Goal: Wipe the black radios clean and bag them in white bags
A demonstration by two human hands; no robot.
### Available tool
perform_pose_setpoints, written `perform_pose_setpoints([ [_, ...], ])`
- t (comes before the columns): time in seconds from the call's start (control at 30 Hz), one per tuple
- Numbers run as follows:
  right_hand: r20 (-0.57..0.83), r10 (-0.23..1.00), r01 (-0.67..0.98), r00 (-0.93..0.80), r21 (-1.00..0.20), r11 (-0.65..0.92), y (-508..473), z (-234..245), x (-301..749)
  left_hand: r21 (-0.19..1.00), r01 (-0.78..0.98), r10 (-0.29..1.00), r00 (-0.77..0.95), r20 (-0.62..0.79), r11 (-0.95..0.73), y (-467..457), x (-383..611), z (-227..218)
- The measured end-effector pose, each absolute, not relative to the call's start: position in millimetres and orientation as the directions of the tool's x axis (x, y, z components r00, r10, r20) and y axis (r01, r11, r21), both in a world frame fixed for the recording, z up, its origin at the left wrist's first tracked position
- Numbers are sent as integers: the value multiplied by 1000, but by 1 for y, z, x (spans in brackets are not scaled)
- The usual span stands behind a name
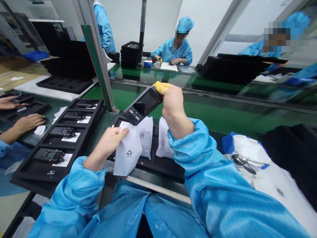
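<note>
Left hand [109, 142] pinching white bag [127, 153], right hand [173, 109] gripping black handset [143, 105], its top hidden by yellow-taped fingertips [161, 87]

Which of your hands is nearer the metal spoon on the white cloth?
Right. The right hand holds the handheld device up-left of the spoon; the left hand grips a white bag farther left.

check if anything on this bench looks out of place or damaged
Nothing stands out. The right hand holds a black handheld device tilted above the black foam tray; the left hand holds a white plastic bag. Devices in the long black tray at left lie evenly in their slots.
</note>
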State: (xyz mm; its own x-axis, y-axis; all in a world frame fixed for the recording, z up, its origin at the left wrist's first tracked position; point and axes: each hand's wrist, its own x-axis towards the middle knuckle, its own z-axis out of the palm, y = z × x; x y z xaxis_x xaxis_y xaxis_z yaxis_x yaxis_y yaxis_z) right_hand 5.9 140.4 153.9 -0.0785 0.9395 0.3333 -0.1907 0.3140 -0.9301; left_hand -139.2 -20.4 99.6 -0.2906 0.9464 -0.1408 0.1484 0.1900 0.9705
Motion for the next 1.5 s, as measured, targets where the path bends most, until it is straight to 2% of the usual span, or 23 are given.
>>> perform_pose_setpoints([
  [0.2,268,962,-233,-58,-940,248,135,149,6,975,45,950,-238,-202,219,-21,-137,96],
  [0.37,174,982,-247,-72,-957,151,131,142,12,979,-154,961,-221,-168,136,-17,-129,81],
  [0.47,163,983,-220,-83,-965,141,128,138,20,962,-223,960,-196,-201,156,-17,-120,71],
  [0.6,203,976,-146,-72,-971,191,128,128,36,961,-196,958,-168,-231,198,-17,-109,57],
  [0.77,330,943,-122,-39,-938,324,129,114,63,967,-193,949,-236,-208,164,-13,-92,47],
  [0.97,439,898,-73,25,-895,440,122,99,90,948,-274,953,-207,-222,162,-7,-69,49],
  [1.07,454,890,-27,49,-890,455,119,97,102,952,-252,958,-182,-222,173,-5,-63,46],
  [1.17,412,909,-9,57,-911,413,114,100,112,970,-192,973,-148,-176,146,-4,-59,41],
  [1.3,277,960,-8,47,-960,278,102,109,120,981,-160,985,-117,-130,111,-2,-49,39],
  [1.5,-4,998,-108,55,-994,2,97,98,129,941,-271,976,-24,-217,203,-6,-22,38],
])
